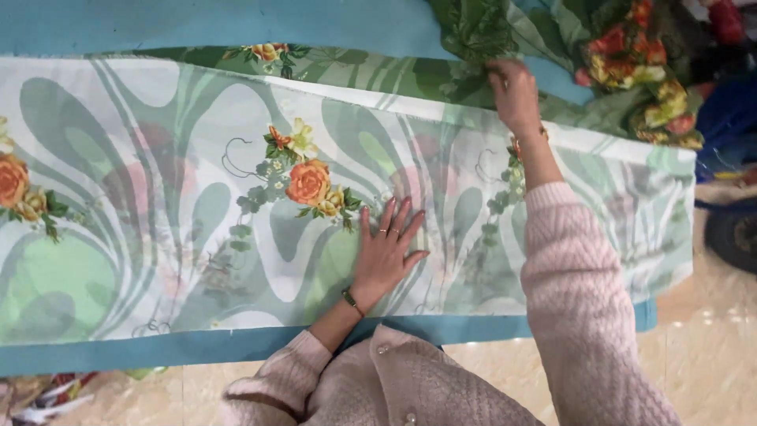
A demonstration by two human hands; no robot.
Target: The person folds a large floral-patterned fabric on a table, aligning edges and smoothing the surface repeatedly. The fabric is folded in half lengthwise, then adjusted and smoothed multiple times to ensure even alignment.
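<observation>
Under both hands lies a long strip of floral fabric [197, 205], spread flat on a blue table [118, 24], pale side up, with green swirls and orange flower clusters.

Left hand [388, 248]: open, palm down, fingers spread, pressing the cloth just beside the near edge. It grips nothing; a ring and a thin bracelet are visible.

Right hand [514, 95]: reached to the far edge, fingers closed on the cloth where a darker green layer [378, 75] shows from beneath. The pinch itself is partly hidden.

Beyond the right hand: a bunched heap of the same print [623, 55], darker side out.

Risks, as judged:
- a pull at the far edge could drag the strip crooked if the left palm lifts, since that palm alone pins it
- the loose end past the right arm hangs over the table end and could slide the cloth off
- the heap's weight may tug the far edge.
</observation>
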